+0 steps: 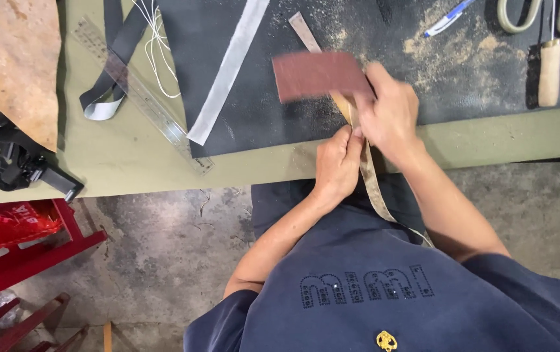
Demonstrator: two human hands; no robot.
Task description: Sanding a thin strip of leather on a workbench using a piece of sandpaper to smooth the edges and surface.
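Fingers of both hands pinch the leather strip (366, 171) — running diagonally, far-left to near-right.

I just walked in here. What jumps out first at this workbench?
At the middle of the bench, the right hand holds a reddish-brown sheet of sandpaper over a long tan leather strap, which the left hand grips at the table edge. Pale sanding dust speckles the black mat behind.
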